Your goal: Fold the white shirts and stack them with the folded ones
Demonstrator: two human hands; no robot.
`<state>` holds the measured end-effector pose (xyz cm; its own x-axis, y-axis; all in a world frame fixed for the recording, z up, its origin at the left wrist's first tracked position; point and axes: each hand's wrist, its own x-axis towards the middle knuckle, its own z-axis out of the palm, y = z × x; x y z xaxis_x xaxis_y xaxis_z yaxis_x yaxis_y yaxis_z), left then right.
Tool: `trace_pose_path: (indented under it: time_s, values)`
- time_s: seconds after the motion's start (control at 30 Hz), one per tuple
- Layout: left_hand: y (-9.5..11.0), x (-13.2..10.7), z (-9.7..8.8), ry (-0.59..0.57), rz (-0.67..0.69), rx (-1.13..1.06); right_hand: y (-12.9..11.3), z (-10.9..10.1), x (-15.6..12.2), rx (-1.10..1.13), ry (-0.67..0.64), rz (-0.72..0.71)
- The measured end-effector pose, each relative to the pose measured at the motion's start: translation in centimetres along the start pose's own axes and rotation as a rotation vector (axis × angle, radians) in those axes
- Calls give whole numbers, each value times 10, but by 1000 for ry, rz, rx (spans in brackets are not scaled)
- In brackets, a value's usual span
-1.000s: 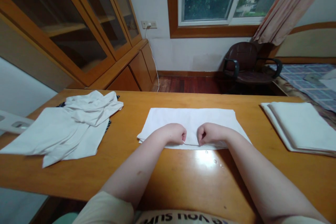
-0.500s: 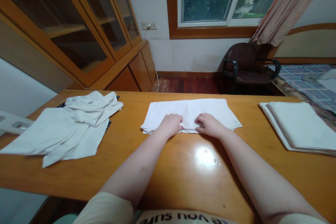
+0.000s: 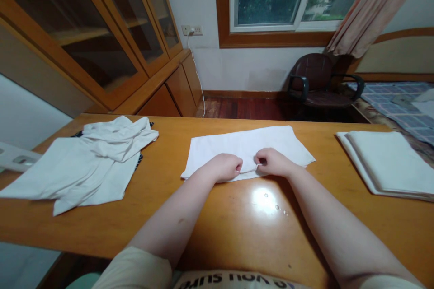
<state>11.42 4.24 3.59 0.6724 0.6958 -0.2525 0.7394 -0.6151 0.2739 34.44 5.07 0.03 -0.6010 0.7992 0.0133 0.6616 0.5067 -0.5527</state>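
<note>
A white cloth [image 3: 237,144], folded into a wide strip, lies on the wooden table [image 3: 217,221] in front of me. My left hand [image 3: 226,167] pinches its near edge left of the middle. Gripping the same edge a short way to the right is my right hand [image 3: 273,161], its fingers curled closed. Between the two hands the edge is lifted slightly off the layer beneath. Parts of the near edge are hidden under my hands.
On the left lies a crumpled heap of white cloth [image 3: 98,167] with dark striped fabric under it. A folded white stack [image 3: 393,160] sits at the right. Behind the table are a glass-door cabinet [image 3: 142,76], a chair [image 3: 315,81] and a bed [image 3: 400,99].
Both hands have closed on the near edge and drawn it slightly toward me. The cloth now lies a little tilted, its near side closer to me.
</note>
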Motion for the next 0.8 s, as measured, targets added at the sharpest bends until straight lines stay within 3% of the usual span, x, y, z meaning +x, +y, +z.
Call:
trace_pose_path:
  time_s: [0.17,0.4,0.63,0.73,0.8]
  values:
    - [1,4,5,-78,-19,-50,1,-2,-1,194,-20,78]
    - [11,-3,-7,40,16,37,-6,-15,-8,260,-32,129]
    - [18,-7,-8,-203,37,-152,-1,-15,-11,297,-367,242]
    - [17,-6,-2,-238,39,-203,2,-10,-11,288,-384,257]
    - [16,-6,1,-198,36,-220,2,-9,-10,290,-370,257]
